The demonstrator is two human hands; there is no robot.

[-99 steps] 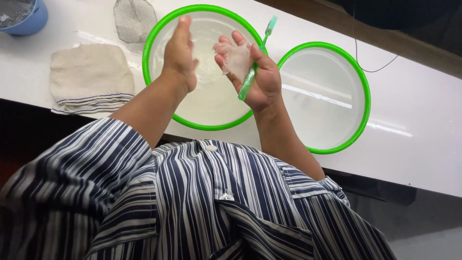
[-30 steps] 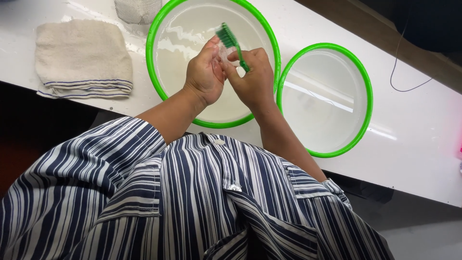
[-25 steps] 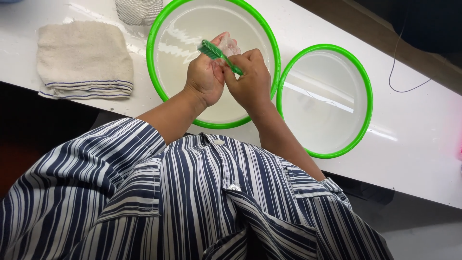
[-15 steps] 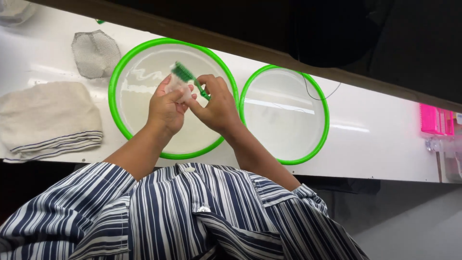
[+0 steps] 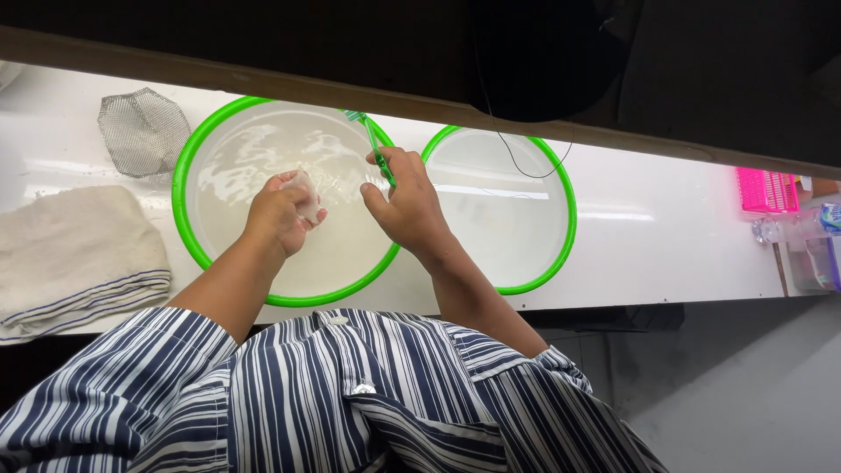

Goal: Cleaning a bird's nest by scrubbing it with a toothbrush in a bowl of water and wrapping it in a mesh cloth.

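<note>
Hands now parted, brush lifted off the pale object. Folded towel (image 5: pixel 79 258) at 9 o'clock; mesh strainer (image 5: pixel 143 131) at 10; left hand (image 5: pixel 282 210) closed on pale object (image 5: pixel 305 188) above green-rimmed basin (image 5: pixel 188 236); right hand (image 5: pixel 407 203) grips green toothbrush (image 5: pixel 372 144); second basin (image 5: pixel 561 236) at 3.

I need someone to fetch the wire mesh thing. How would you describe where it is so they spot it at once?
On the white counter, look left of the two green-rimmed basins, above the folded towel. The grey mesh strainer lies there, the only see-through metal item.
</note>
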